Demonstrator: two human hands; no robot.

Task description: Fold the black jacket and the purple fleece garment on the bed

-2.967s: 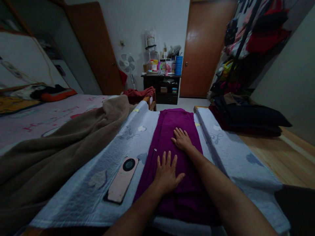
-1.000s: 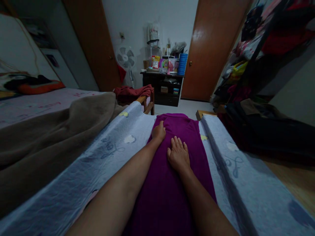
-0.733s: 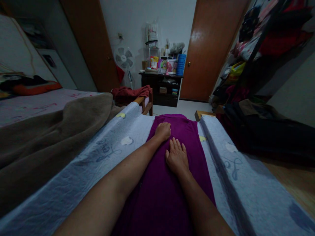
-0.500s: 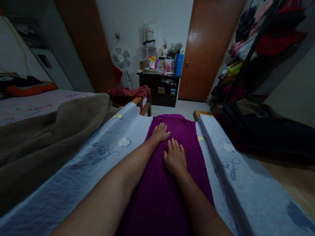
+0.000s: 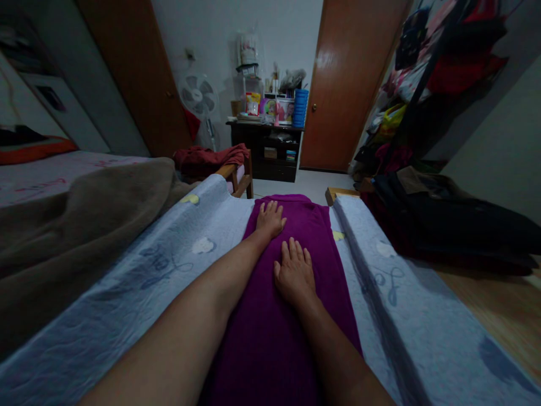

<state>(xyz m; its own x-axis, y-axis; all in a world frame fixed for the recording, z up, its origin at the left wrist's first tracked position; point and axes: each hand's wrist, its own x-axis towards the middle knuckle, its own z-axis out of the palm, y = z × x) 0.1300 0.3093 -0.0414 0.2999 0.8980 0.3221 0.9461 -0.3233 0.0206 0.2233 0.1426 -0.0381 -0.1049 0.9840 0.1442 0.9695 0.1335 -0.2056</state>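
Observation:
A purple garment (image 5: 270, 332), its kind not clear, lies in a long flat strip on a light blue patterned sheet (image 5: 169, 282). It looks like a folded shirt, with what may be a collar at the far end. My left hand (image 5: 271, 219) rests flat on the far part of it, fingers spread. Closer to me and a little to the right, my right hand (image 5: 296, 272) lies palm down on the same cloth. Both hands press on the surface without gripping it. My forearms cover parts of the garment's near half.
A brown blanket (image 5: 105, 225) is heaped on the left. Dark folded clothes (image 5: 460, 220) are stacked at the right on a wooden surface (image 5: 477, 293). Beyond stand a reddish cloth (image 5: 211, 160) on a wooden frame, a fan (image 5: 198, 95) and a dark cabinet (image 5: 262, 152).
My left hand has slid slightly toward the garment's far end, its fingers more spread. My right hand stays at about the same place. The whole view has shifted a little.

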